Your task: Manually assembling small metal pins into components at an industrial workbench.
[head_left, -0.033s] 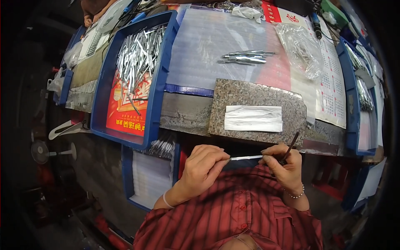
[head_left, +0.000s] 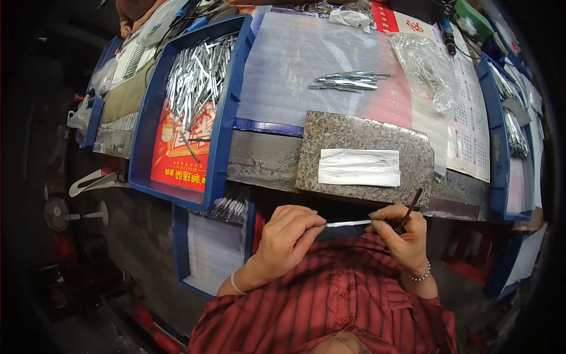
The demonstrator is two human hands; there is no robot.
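Observation:
Between my two hands, in front of my chest, a slim silver metal rod (head_left: 348,224) is stretched roughly level. My left hand (head_left: 288,236) pinches its left end between thumb and fingertips. Its right end is pinched by my right hand (head_left: 402,233), which also has a thin dark stick-like tool (head_left: 414,204) tucked among its fingers, pointing up. Just beyond my hands, a folded white paper (head_left: 358,167) with grey streaks lies on a speckled stone block (head_left: 365,127). A small pile of similar silver pieces (head_left: 351,81) rests farther back on the plastic-covered bench.
To the left stands a blue tray (head_left: 213,177) heaped with silver pieces; a lower blue tray (head_left: 180,248) sits beneath it. A clear plastic bag (head_left: 425,74) lies on printed sheets at the right, near another blue tray (head_left: 498,177). Another person's hand (head_left: 125,28) shows far left.

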